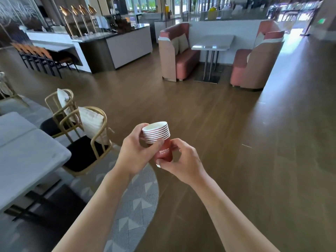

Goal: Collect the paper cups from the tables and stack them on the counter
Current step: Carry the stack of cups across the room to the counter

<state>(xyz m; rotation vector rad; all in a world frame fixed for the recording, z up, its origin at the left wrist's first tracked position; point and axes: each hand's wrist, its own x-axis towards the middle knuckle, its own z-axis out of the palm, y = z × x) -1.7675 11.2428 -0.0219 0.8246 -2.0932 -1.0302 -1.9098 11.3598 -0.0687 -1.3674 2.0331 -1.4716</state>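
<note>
A stack of several nested red paper cups [157,137] with white rims and a white printed logo is held in front of me above the wooden floor, tilted slightly. My left hand [135,151] grips the stack near the rims from the left. My right hand [183,160] holds the bottom cup's base, fingers curled round it. The counter [127,42], dark-topped with white panels, stands far off at the upper left.
A grey table [23,153] stands at my left with two gold-framed chairs [87,142] holding cushions. A patterned rug [134,200] lies underfoot. Ahead are pink booth sofas [181,57] around a white table [212,42]. Stools line the counter's left side.
</note>
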